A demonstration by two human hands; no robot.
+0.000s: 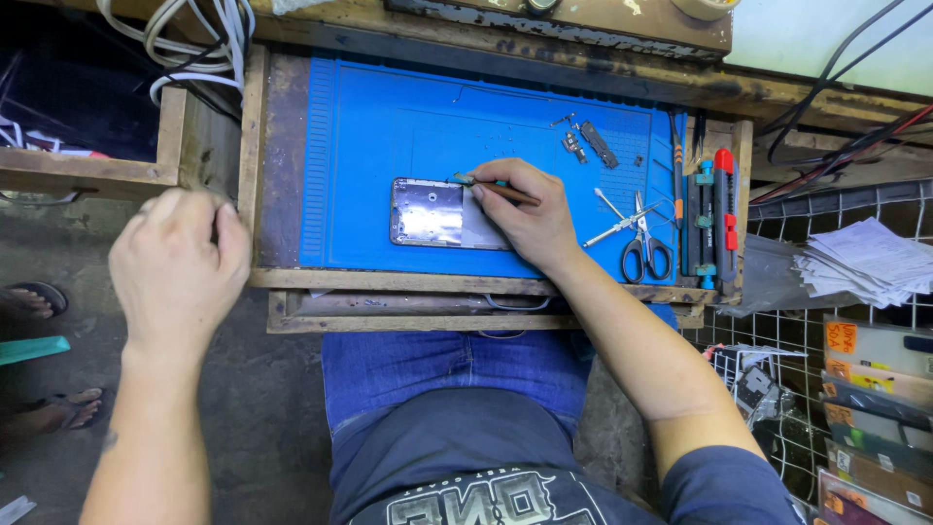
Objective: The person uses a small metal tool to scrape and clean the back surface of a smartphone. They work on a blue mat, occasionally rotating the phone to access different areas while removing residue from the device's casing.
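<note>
Currently a phone teardown appears to be at the prying/picking stage. An opened phone [439, 212], back cover off w/ bare inner frame showing, lies flat near the middle of the blue mat [389, 126] on the bench [282, 146]. The right hand [530, 214] is closed round a thin tool [491, 185], held pen-style, its tip set at the phone's upper right edge; the heel of that hand rests on the phone's right end. The left hand [180, 267] is curled loosely, off the bench to the left, gripping nothing that can be seen; it is well apart from the phone.

Small removed parts [586, 142] lie toward the mat's far right corner; tweezers [617, 226] and scissors [645, 248] are just beside the right wrist, w/ other tools [714, 214] racked at the right edge.

Judged next: the tip must be worked along the edge w/ light, controlled pressure, and the phone probably needs steadying by the free hand so it isn't skidded across the mat.
</note>
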